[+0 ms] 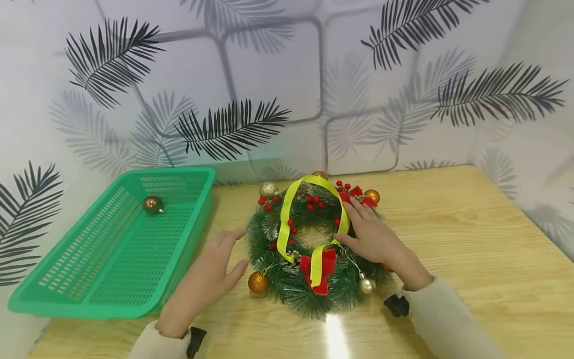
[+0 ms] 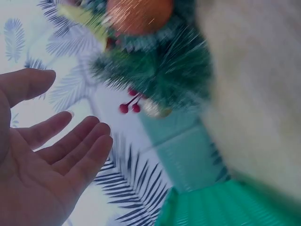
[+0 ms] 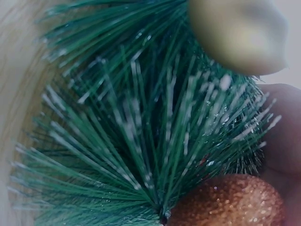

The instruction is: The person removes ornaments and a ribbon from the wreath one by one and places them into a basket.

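A green Christmas wreath [image 1: 305, 301] lies on the table, with red berries, red bows and gold and orange baubles. A yellow ribbon [image 1: 287, 219] loops over its upper half, and one tail hangs across a red bow [image 1: 330, 262] at the front. My right hand [image 1: 374, 239] rests on the wreath's right side, fingers stretched out beside the ribbon. My left hand [image 1: 213, 274] is spread just left of the wreath, apart from it and holding nothing. In the right wrist view, pine needles and a glittery copper bauble [image 3: 230, 202] hide most of the right hand.
A green plastic basket [image 1: 186, 249] stands on the left of the wooden table [image 1: 471, 239], with one copper bauble [image 1: 153, 204] inside. Leaf-patterned fabric [image 1: 278, 65] hangs behind the table.
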